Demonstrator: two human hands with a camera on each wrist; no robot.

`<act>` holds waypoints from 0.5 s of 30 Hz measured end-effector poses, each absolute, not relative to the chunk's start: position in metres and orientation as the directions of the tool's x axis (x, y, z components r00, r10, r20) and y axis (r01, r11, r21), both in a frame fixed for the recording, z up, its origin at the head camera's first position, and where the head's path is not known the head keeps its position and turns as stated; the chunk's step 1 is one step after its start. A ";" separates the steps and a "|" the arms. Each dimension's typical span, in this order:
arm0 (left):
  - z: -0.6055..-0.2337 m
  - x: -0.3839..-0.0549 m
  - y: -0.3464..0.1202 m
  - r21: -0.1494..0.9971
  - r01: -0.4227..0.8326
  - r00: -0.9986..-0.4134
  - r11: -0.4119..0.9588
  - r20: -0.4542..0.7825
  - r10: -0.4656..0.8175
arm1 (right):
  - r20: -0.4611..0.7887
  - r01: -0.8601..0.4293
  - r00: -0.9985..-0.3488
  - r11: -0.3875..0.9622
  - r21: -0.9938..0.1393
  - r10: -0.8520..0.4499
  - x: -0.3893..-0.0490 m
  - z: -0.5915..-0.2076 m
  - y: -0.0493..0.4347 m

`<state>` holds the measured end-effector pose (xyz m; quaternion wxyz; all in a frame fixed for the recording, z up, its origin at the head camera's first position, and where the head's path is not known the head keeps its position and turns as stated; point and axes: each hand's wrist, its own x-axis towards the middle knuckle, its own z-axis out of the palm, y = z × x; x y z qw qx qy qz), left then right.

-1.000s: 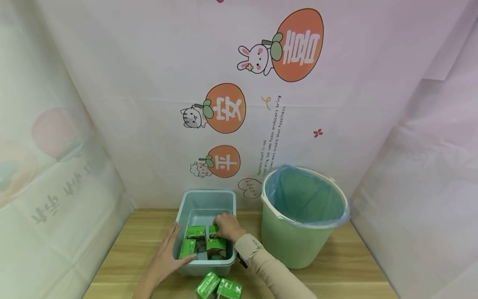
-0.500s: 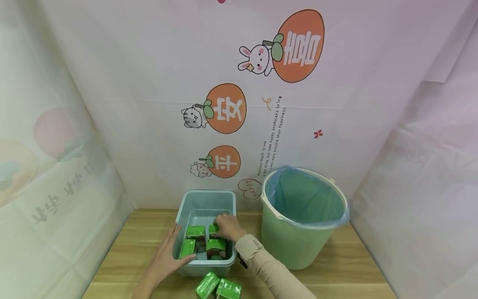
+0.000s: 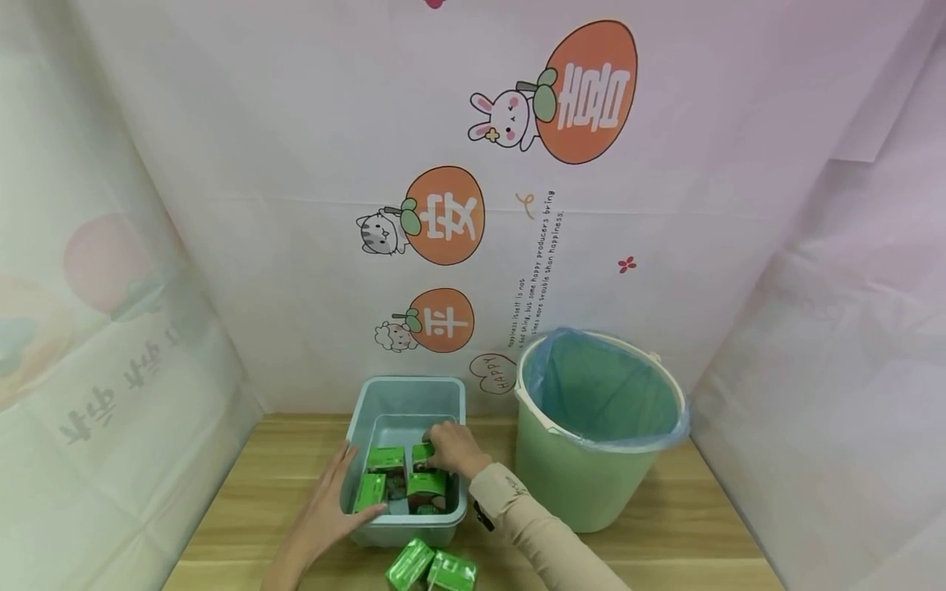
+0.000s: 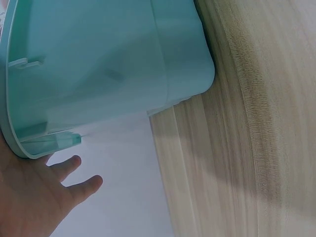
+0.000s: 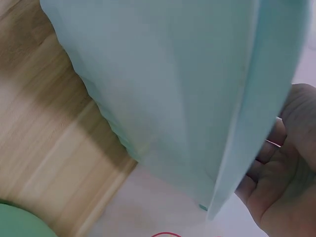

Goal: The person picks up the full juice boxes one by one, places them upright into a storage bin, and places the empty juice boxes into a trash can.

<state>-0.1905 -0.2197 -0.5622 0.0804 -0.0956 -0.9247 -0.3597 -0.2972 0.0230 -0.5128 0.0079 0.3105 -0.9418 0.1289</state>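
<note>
A light blue plastic bin (image 3: 374, 427) stands on the wooden table with several small green boxes in its near half. My right hand (image 3: 452, 447) reaches over the bin's right wall and holds a green box (image 3: 421, 455) at the back right of the group; its fingertips are partly hidden. My left hand (image 3: 332, 492) rests against the bin's left rim, fingers extended along it and thumb over the near left corner. In the left wrist view, the left hand (image 4: 37, 192) touches the rim with two fingers sticking out past it.
Two green packs (image 3: 411, 563) lie on the table (image 3: 244, 501) in front of the bin. To the right stands a pale green bucket (image 3: 584, 484) lined with a blue bag. White printed cloth (image 3: 310, 271) walls the back and sides.
Almost nothing moves. Both hands keep their places, and the head view shifts very slightly.
</note>
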 end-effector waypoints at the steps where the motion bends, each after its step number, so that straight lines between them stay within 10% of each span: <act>1: -0.562 -0.190 -0.220 0.651 0.233 -0.969 0.723 0.215 0.118 | 0.093 -0.585 -0.808 0.774 -0.240 -0.582 -0.297 -0.512 0.024; 15: -0.566 -0.192 -0.219 0.639 0.241 -0.965 0.730 0.236 0.112 | 0.139 -0.591 -0.807 0.774 -0.227 -0.575 -0.292 -0.494 0.045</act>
